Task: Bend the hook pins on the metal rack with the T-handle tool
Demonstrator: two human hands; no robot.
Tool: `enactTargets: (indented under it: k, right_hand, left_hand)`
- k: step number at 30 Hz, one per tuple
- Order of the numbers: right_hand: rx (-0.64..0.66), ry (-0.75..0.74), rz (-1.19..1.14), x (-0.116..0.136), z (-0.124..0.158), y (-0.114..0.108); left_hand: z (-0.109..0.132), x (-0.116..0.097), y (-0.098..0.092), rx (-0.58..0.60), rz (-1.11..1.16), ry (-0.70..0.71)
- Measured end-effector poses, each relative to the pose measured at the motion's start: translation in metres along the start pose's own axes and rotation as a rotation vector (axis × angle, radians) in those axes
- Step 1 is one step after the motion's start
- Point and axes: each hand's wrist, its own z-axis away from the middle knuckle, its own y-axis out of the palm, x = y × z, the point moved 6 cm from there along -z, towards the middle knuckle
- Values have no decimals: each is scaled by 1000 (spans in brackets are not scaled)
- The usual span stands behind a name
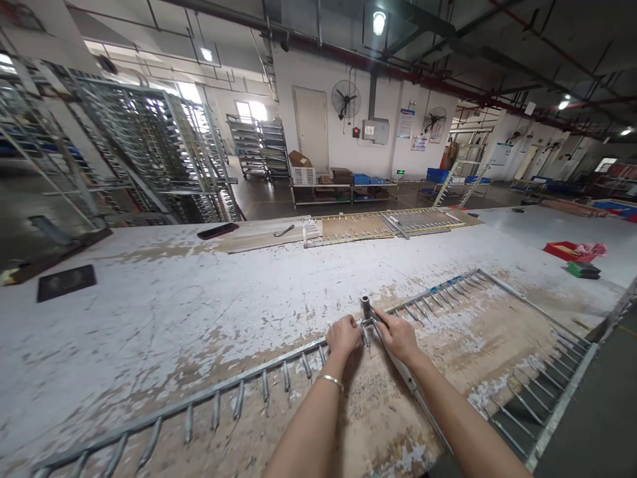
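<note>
A long metal frame (pixel 199 400) with a row of springs along its rail lies across the worn board and table. At the middle of that rail, my left hand (pixel 344 335) is closed, its fingertips pinched against the bar; what sits between them is hidden. Close beside it, my right hand (pixel 398 337) wraps round a metal tool with a round hollow end (pixel 366 304) that points up. A crossbar (pixel 411 384) runs from under the hands toward me. Several springs (pixel 266 385) hang off the rail left of my hands.
Farther back lie an open-end wrench (pixel 284 231), a dark phone-like slab (pixel 217 230) and a second spring frame (pixel 353 226). A black plate (pixel 66 283) is at left. A red tray (pixel 572 251) and a green-black block (pixel 583 269) sit at right. Loaded racks (pixel 144 139) stand beyond.
</note>
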Motion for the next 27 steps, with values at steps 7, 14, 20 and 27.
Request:
enactTargets:
  k: [7, 14, 20, 27]
  right_hand:
    - [-25, 87, -39, -7, 6, 4]
    - [-147, 27, -117, -10, 2, -2]
    - [-49, 26, -86, -9, -2, 8]
    - [-95, 2, -41, -7, 1, 8]
  left_hand:
    - [1, -1, 0, -1, 2, 3]
    - [-2, 0, 3, -9, -14, 13]
    - [-2, 1, 3, 5, -19, 8]
    - [-1, 1, 3, -4, -5, 18]
